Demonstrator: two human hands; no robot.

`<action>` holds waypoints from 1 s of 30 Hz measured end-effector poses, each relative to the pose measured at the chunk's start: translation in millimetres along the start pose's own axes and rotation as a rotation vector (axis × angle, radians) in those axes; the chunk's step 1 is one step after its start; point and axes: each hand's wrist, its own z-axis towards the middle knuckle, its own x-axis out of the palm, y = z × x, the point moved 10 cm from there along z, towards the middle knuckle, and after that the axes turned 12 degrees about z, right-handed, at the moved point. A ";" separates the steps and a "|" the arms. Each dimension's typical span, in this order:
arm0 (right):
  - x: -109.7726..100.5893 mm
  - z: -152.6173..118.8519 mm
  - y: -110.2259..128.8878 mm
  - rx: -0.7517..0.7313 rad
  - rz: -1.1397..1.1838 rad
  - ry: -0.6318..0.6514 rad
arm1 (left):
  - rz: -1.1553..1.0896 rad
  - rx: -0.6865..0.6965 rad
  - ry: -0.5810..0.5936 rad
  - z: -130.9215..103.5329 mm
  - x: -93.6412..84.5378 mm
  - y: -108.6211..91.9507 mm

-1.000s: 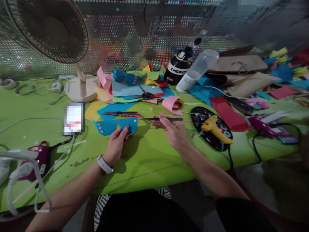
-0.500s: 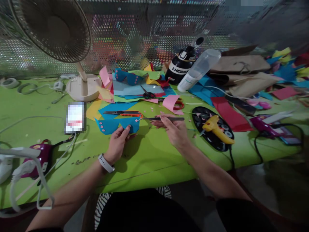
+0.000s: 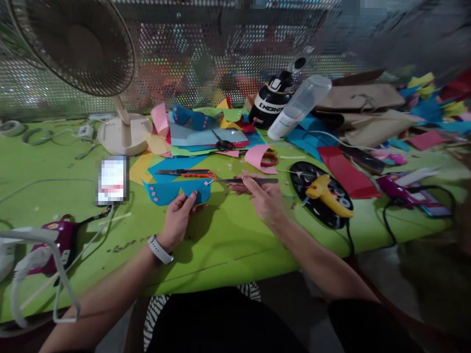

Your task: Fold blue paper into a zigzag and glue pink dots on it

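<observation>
My left hand (image 3: 181,211) pinches the lower edge of a blue paper cutout (image 3: 165,191), shaped like glasses, with small pink diamonds at its left end. A single pink diamond (image 3: 206,183) sits near its upper right corner. Dark tweezers (image 3: 263,181) are held in my right hand (image 3: 256,192), their thin tip pointing left at that diamond; whether the tip grips it I cannot tell. Just behind the cutout lies an orange and black utility knife (image 3: 187,173). Farther back, a second blue paper glasses shape (image 3: 193,117) with pink diamonds rests on stacked sheets.
On the right, a yellow glue gun (image 3: 326,196) lies across a black palette (image 3: 301,172). Black scissors (image 3: 223,142) rest on the paper stack. A phone (image 3: 112,180) and a fan (image 3: 125,135) stand to the left. Bottles (image 3: 270,105) and coloured paper line the back.
The view has shifted slightly. Both hands, the cutout and the tweezers keep nearly the same places relative to each other, with the tip still at the upper right diamond.
</observation>
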 end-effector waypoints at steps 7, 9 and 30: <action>0.5 0.7 0.7 -0.008 0.005 0.002 | 0.004 0.003 0.016 0.9 0.8 1.3; 0.2 0.8 0.9 -0.009 -0.006 -0.002 | 0.011 0.007 0.023 1.1 0.8 2.0; 5.7 -1.3 -5.2 0.030 0.022 0.015 | 0.018 0.012 0.044 0.4 3.6 0.1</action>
